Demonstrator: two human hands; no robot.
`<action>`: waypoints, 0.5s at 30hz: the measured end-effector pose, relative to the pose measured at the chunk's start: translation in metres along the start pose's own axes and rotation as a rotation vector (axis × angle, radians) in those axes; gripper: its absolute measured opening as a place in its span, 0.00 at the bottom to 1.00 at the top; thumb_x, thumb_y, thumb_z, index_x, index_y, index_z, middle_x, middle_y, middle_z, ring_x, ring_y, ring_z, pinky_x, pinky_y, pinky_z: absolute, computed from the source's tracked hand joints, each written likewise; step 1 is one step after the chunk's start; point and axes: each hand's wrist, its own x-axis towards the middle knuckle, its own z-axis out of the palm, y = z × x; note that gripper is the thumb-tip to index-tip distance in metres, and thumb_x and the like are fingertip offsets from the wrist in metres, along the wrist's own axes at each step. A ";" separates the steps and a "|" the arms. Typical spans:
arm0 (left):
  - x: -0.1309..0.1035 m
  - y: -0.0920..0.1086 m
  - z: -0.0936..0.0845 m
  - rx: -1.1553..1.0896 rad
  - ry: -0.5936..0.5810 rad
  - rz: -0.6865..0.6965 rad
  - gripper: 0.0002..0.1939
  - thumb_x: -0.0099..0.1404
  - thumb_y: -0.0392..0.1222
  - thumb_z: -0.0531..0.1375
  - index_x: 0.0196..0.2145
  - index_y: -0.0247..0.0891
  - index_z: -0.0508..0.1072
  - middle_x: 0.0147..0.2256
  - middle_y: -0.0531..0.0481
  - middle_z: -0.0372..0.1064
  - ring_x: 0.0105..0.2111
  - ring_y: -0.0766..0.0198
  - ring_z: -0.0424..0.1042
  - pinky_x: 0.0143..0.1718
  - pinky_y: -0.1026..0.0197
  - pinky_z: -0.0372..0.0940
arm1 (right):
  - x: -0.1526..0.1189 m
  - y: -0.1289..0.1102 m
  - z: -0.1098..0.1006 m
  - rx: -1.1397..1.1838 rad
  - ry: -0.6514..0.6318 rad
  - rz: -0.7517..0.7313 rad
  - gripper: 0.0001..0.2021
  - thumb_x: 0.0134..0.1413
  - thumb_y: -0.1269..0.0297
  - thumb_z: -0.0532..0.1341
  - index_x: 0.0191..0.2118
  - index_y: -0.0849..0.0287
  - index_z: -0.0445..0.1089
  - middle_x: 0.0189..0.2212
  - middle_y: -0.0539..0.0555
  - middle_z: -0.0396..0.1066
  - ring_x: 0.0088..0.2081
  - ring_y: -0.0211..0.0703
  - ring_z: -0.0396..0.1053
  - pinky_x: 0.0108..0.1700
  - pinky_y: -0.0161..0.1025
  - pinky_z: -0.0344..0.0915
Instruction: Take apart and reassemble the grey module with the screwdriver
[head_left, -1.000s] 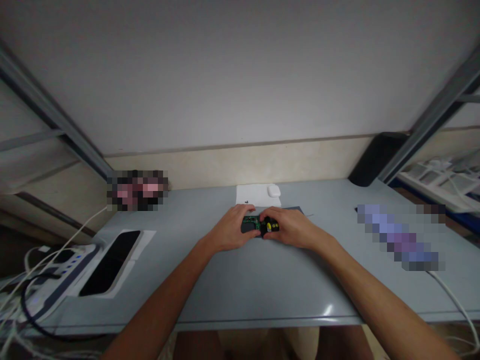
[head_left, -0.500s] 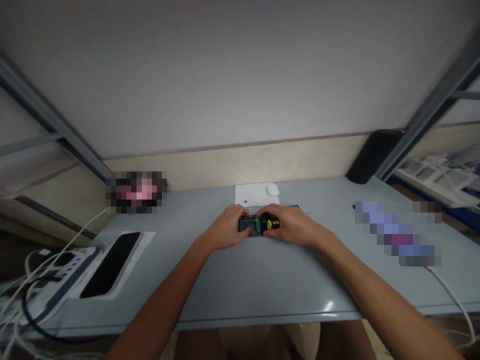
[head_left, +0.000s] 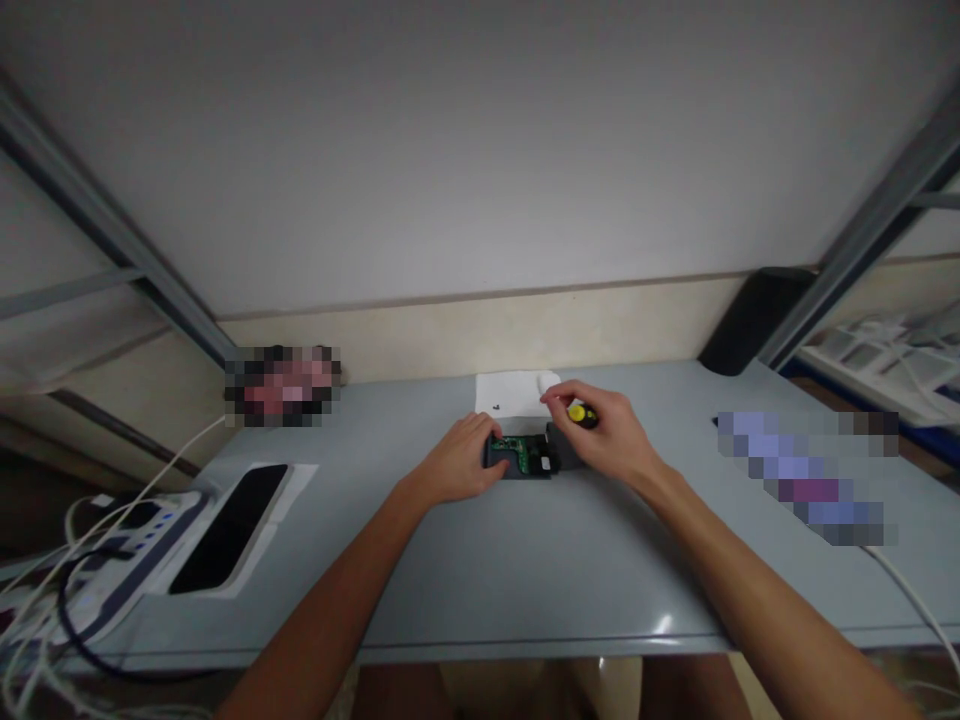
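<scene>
My left hand (head_left: 459,460) is closed around the left end of a dark opened device (head_left: 495,465), its thumb on the near side. A green circuit board (head_left: 517,447) and a black block with a small white label (head_left: 544,463) show in the device. Up and to the right, my right hand (head_left: 607,430) pinches a small black part with yellow spots (head_left: 583,414), held apart from the device. Under that hand lies a dark flat sheet (head_left: 566,450), partly hidden by it.
Behind the hands lie white paper (head_left: 510,393) and a white rounded case (head_left: 549,382). A phone (head_left: 232,530) and a power strip (head_left: 142,560) with cables are at left. A black cylinder (head_left: 754,320) stands at the back right. Two pixelated objects are on the desk (head_left: 525,570).
My right hand has lifted the black part with yellow spots off the device's right end and moved it up and right. My left hand keeps its hold on the device.
</scene>
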 end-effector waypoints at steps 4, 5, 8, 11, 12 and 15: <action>0.000 -0.002 0.002 0.000 -0.007 0.001 0.11 0.65 0.42 0.67 0.43 0.41 0.71 0.45 0.43 0.75 0.49 0.48 0.73 0.55 0.47 0.69 | 0.023 -0.026 0.003 0.233 0.305 -0.026 0.17 0.73 0.51 0.58 0.37 0.55 0.76 0.30 0.52 0.76 0.32 0.44 0.73 0.38 0.40 0.67; 0.000 -0.002 0.002 0.003 -0.001 -0.001 0.11 0.65 0.42 0.66 0.43 0.41 0.70 0.46 0.43 0.75 0.49 0.48 0.73 0.55 0.46 0.69 | 0.030 -0.029 0.006 0.276 0.319 -0.038 0.18 0.73 0.49 0.57 0.38 0.55 0.76 0.30 0.51 0.75 0.32 0.43 0.73 0.37 0.40 0.66; 0.000 -0.003 0.004 0.014 0.007 -0.005 0.11 0.66 0.43 0.66 0.43 0.41 0.69 0.47 0.42 0.74 0.50 0.47 0.73 0.55 0.46 0.69 | 0.044 -0.023 0.021 0.260 0.347 0.029 0.26 0.76 0.43 0.51 0.34 0.55 0.74 0.27 0.50 0.69 0.31 0.42 0.68 0.36 0.40 0.62; 0.000 -0.003 0.004 0.021 -0.007 -0.012 0.12 0.66 0.43 0.66 0.44 0.41 0.69 0.47 0.42 0.74 0.50 0.47 0.73 0.55 0.46 0.68 | 0.044 -0.004 0.039 0.283 0.444 0.187 0.28 0.75 0.39 0.50 0.30 0.55 0.68 0.24 0.49 0.65 0.29 0.42 0.65 0.34 0.40 0.59; 0.000 -0.003 0.004 0.023 -0.012 -0.015 0.12 0.66 0.43 0.66 0.44 0.41 0.69 0.46 0.42 0.74 0.50 0.47 0.73 0.55 0.45 0.68 | 0.041 0.002 0.043 0.287 0.424 0.215 0.28 0.74 0.39 0.51 0.29 0.55 0.68 0.24 0.48 0.65 0.29 0.42 0.64 0.34 0.40 0.58; 0.000 -0.003 0.004 0.020 -0.019 -0.018 0.12 0.66 0.42 0.66 0.45 0.41 0.69 0.46 0.42 0.74 0.51 0.47 0.73 0.56 0.45 0.68 | 0.032 0.018 0.050 0.273 0.342 0.271 0.27 0.72 0.38 0.53 0.29 0.54 0.67 0.22 0.47 0.63 0.28 0.42 0.63 0.33 0.40 0.57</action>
